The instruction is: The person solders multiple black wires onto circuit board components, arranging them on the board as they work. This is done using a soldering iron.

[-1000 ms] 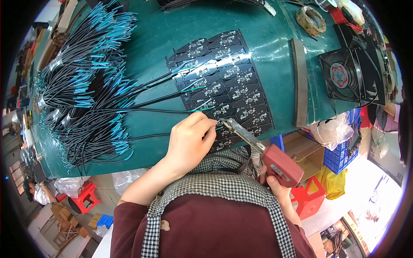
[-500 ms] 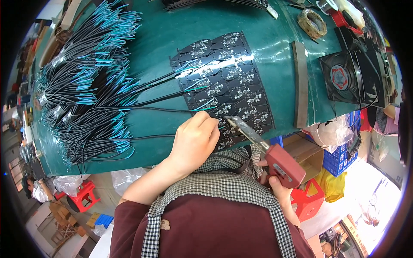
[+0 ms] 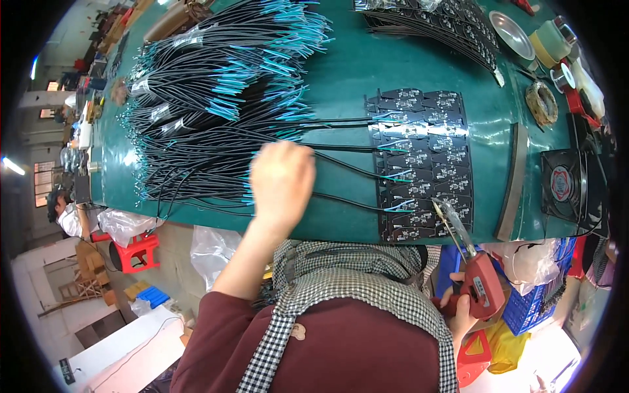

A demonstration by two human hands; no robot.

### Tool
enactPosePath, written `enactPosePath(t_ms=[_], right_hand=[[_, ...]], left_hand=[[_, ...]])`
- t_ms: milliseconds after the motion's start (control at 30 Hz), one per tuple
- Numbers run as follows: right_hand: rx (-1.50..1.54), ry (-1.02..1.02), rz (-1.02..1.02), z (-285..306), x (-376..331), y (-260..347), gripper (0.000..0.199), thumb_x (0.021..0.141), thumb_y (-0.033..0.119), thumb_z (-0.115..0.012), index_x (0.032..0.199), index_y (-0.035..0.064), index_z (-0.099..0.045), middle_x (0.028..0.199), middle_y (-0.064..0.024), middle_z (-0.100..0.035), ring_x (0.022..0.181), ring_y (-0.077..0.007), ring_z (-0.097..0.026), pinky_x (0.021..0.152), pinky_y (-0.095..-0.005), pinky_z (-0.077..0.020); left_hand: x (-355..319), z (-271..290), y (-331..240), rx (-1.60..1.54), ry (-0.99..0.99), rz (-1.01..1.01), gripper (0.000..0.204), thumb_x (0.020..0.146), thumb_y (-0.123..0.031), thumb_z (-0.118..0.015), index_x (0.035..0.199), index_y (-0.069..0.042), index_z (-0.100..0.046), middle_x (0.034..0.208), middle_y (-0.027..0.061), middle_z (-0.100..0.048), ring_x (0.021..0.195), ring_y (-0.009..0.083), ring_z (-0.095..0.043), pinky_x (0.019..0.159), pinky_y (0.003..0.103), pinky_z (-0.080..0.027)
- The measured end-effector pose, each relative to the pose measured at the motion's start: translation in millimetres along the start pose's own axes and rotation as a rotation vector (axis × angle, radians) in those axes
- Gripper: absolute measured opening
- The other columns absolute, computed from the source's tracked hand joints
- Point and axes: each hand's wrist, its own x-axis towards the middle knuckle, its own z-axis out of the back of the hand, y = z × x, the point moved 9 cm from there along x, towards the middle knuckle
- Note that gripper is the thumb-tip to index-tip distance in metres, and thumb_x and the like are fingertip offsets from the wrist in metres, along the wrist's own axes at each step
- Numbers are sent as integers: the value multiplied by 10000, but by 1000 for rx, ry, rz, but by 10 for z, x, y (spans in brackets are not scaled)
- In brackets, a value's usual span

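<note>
My left hand (image 3: 282,180) is over the near right edge of a big pile of black cables (image 3: 203,154) with blue stripped ends. Its fingers are curled in, and what they hold, if anything, is hidden. In my right hand (image 3: 463,319) is a red soldering gun (image 3: 485,286), gripped by its handle. The gun's tip lies over the near right part of a panel of black circuit boards (image 3: 422,173). Several black cables (image 3: 347,199) run from the pile to the panel, their thin blue and green wire ends lying on its left column.
A stack of black board panels (image 3: 436,26) lies at the far side. To the right are a grey bar (image 3: 513,183), a fan (image 3: 565,185), a tape-like ring (image 3: 542,103), a solder spool (image 3: 562,77) and a metal dish (image 3: 512,35). The green table's near edge runs before me.
My left hand has moved from the panel leftward to the cable pile. The soldering gun stays in my right hand near the panel. The whole view has shifted, showing more of the left.
</note>
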Motion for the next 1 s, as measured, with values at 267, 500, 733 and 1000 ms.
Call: enactPosePath(t_ms=[267, 500, 733, 1000], right_hand=[[11, 29, 16, -94, 24, 20, 576, 825, 309, -652, 1206, -53, -416, 1025, -181, -576, 512, -128, -498, 442, -222, -390], [70, 37, -15, -46, -37, 17, 591, 825, 303, -666, 1220, -58, -416, 1040, -200, -575, 578, -149, -539, 515, -245, -448], [48, -25, 23, 12, -20, 43, 580, 825, 298, -651, 1207, -57, -398, 1006, -192, -579, 504, -139, -505, 427, -230, -391], [35, -21, -23, 30, -6, -8, 617, 814, 335, -660, 1211, -65, -408, 1005, -214, -584, 499, -149, -511, 428, -237, -399]], left_hand=[[32, 55, 335, 126, -90, -186, 135, 701, -40, -645, 832, -57, -616, 856, 46, -561, 846, 231, -542, 779, 364, -429], [55, 45, 300, 151, -150, -223, 146, 714, -42, -655, 859, -53, -645, 885, 33, -614, 864, 217, -582, 752, 347, -460], [10, 212, 375, 40, -188, -239, 167, 714, -34, -667, 879, -62, -661, 884, 35, -627, 781, 226, -606, 663, 323, -487], [-31, 541, -58, -264, -245, -346, 282, 658, 81, -669, 926, -8, -675, 690, 73, -595, 557, 173, -537, 474, 266, -426]])
